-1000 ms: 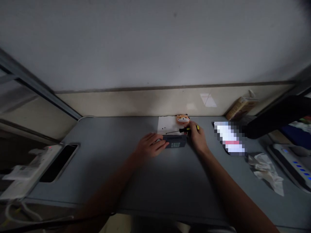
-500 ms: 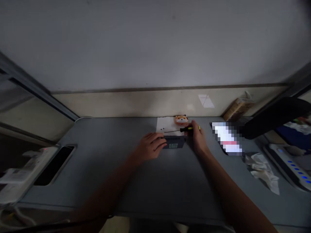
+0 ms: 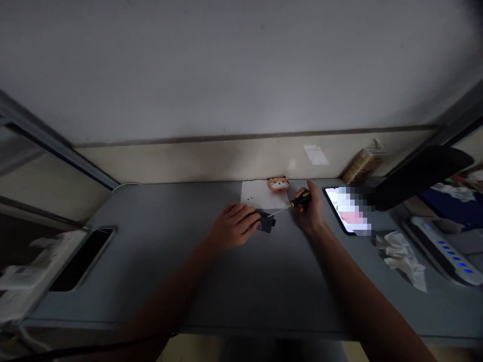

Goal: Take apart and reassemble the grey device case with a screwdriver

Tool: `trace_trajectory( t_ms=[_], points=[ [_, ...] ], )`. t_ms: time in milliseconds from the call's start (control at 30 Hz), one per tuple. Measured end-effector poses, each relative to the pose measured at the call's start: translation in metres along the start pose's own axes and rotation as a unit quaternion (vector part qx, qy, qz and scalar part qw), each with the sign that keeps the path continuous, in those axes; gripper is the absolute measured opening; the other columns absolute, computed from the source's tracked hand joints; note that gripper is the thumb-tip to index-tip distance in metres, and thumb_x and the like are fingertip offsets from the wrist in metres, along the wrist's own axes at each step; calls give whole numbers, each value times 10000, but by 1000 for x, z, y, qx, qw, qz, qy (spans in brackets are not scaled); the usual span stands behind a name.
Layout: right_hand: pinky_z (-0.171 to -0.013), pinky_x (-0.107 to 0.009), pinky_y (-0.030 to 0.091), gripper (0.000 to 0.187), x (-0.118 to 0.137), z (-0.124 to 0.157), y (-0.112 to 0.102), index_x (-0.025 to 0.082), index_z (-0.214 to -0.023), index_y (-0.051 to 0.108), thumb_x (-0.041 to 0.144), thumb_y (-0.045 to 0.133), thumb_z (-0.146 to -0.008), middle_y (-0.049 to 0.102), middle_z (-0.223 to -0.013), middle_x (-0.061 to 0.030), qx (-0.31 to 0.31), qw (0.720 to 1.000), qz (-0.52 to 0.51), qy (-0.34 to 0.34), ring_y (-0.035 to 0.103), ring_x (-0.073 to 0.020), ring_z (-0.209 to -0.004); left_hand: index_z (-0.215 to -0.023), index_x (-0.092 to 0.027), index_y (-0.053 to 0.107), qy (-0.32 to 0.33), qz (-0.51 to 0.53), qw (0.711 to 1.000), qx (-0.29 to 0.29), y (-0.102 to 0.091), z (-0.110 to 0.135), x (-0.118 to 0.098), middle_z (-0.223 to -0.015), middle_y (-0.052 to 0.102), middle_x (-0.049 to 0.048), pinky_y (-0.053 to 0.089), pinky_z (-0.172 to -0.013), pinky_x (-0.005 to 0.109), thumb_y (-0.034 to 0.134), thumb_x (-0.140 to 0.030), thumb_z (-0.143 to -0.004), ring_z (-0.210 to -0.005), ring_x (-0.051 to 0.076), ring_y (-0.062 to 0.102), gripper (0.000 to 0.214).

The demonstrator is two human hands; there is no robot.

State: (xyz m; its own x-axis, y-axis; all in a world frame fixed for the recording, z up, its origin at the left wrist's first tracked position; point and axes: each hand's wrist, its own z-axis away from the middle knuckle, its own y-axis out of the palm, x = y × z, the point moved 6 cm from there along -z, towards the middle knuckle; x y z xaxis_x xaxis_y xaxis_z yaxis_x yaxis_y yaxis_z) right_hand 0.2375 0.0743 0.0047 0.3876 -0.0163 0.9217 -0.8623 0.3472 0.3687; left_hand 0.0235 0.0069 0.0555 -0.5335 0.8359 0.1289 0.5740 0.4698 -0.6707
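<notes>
While left hand (image 3: 234, 226) on box (image 3: 267, 224); right hand (image 3: 311, 213), screwdriver (image 3: 300, 200)

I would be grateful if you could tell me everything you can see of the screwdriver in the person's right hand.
The screwdriver has a black and yellow grip, plastic by its look, and a thin, straight metal shaft. The right hand holds it by the grip, low and slanted, with the shaft pointing left and down towards a dark box under the left hand. Whether the tip touches the box is hard to tell.

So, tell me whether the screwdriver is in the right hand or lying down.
In hand: the right hand grips the screwdriver by its black-and-yellow handle, shaft reaching toward the dark box under the left hand.
</notes>
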Motion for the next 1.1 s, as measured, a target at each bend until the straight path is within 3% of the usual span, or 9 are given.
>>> trace_trajectory(
  t_ms=[200,733,1100],
  points=[
    [-334,-271,195,567,0,-1,0,253,-499,467,762,625,-689,465,-480,18,16,999,38,-14,327,-95,-399,-1049,-191,664,6,-4,1000,6,6,3,-5,-933,729,31,494,-806,301,605,-212,-1007,-876,162,673,76],
    [-334,-283,164,528,-4,-2,0,255,-516,433,708,637,-693,471,-481,29,7,1000,21,9,292,-83,-369,-1046,-162,655,7,2,1000,-15,4,0,-9,-920,713,38,481,-786,291,617,-182,-1002,-845,159,656,63],
    [-330,-292,175,549,-5,-4,-1,256,-508,444,734,582,-740,461,-467,24,10,999,40,-14,298,-88,-359,-1173,-230,665,6,-7,1000,10,7,2,-8,-914,691,15,491,-805,286,602,-143,-993,-857,146,657,210]
  ],
)
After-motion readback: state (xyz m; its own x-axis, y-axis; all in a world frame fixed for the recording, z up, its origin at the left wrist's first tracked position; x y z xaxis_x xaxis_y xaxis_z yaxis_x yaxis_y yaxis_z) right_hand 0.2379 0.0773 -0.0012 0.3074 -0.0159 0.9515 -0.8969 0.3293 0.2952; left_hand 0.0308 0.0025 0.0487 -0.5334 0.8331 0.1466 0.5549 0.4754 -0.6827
